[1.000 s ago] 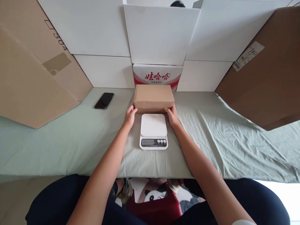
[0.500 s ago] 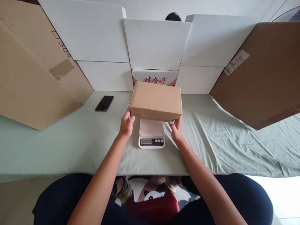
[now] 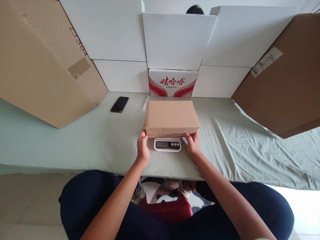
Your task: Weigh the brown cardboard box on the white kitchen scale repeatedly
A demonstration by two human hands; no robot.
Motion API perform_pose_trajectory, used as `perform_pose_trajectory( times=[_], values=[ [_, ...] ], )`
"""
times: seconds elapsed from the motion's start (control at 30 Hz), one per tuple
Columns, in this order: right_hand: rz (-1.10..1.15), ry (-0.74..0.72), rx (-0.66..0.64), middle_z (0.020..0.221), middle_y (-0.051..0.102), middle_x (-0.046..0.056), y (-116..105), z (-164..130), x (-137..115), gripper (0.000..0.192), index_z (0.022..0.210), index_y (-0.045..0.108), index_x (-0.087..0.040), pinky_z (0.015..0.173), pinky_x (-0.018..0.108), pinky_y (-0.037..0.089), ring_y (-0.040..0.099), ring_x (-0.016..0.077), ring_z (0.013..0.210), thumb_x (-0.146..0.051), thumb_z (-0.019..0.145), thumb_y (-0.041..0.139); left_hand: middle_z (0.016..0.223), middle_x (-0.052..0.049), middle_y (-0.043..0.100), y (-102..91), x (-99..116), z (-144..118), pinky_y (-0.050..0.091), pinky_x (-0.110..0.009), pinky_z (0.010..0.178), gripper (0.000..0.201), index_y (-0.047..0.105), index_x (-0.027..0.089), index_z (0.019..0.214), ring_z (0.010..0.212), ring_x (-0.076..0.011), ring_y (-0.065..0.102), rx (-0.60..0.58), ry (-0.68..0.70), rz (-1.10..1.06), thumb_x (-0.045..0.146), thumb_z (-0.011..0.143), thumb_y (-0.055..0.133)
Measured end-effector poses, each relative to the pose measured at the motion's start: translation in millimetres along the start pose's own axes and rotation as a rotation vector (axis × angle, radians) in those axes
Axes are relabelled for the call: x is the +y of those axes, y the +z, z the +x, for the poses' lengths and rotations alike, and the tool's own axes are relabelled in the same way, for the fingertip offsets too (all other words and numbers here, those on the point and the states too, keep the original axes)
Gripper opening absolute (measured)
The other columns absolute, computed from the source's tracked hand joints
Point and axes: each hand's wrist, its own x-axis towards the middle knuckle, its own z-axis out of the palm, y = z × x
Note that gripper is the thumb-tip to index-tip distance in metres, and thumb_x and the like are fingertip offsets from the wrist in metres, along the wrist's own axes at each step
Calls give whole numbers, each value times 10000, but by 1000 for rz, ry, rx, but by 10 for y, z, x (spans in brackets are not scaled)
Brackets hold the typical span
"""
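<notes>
The left hand (image 3: 142, 148) grips the near left corner of a plain brown corrugated-cardboard box (image 3: 171, 117), flat and rectangular, fingers curled up against its front edge. The right hand (image 3: 193, 145) clasps the near right corner the same way, so both hands are closed on the box from either side. The box lies level over a small white plastic kitchen scale (image 3: 167, 144), covering its platform; only the scale's front strip, with a dark display and round buttons, shows below the box's near edge. Whether the box's weight rests fully on the platform cannot be told.

The scale stands on a pale green cloth (image 3: 75, 146), soft and creased, most wrinkled toward the right. A slim black glossy phone (image 3: 119, 104) lies flat on the cloth, well apart to the left. Behind the box stands a white carton with red printed lettering (image 3: 173, 82), set among smooth white cardboard panels (image 3: 178, 40). Large brown cardboard sheets (image 3: 37, 63) lean in at both sides.
</notes>
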Motion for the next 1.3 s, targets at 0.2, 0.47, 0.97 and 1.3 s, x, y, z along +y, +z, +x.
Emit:
perform_pose_trajectory(
  times=[0.2, 0.47, 0.97, 1.3],
  values=[
    [13, 56, 33, 1511, 592, 25, 16, 21, -79, 619, 1479, 484, -438, 1297, 609, 345, 483, 322, 1488, -475, 869, 582, 1474, -63, 658, 122, -83, 31, 419, -416, 1227, 470, 611, 287, 1373, 1459, -269, 541, 11, 4, -65, 464, 967, 452],
    [-44, 0, 20, 1544, 552, 27, 31, 35, -135, 662, 1522, 430, -442, 1260, 583, 401, 470, 326, 1500, -500, 878, 575, 1420, -67, 695, 102, -64, 85, 386, -416, 1262, 388, 653, 257, 1260, 1462, -263, 540, 55, -52, -65, 404, 949, 474],
    [31, -36, 10, 1546, 542, 39, 27, 38, -69, 700, 1531, 449, -423, 1261, 601, 376, 448, 343, 1506, -575, 876, 644, 1292, -60, 747, 79, -113, 117, 426, -372, 1203, 306, 706, 243, 1159, 1403, -260, 586, 75, -5, -167, 385, 936, 552],
    [3, -15, 39, 1716, 355, 20, -14, -3, -13, 750, 1611, 343, -397, 1336, 621, 226, 307, 338, 1615, -590, 922, 569, 1452, -81, 685, 30, -116, 155, 322, -410, 1297, 497, 669, 253, 1366, 1492, -285, 516, 46, 78, -125, 479, 943, 538]
  ],
)
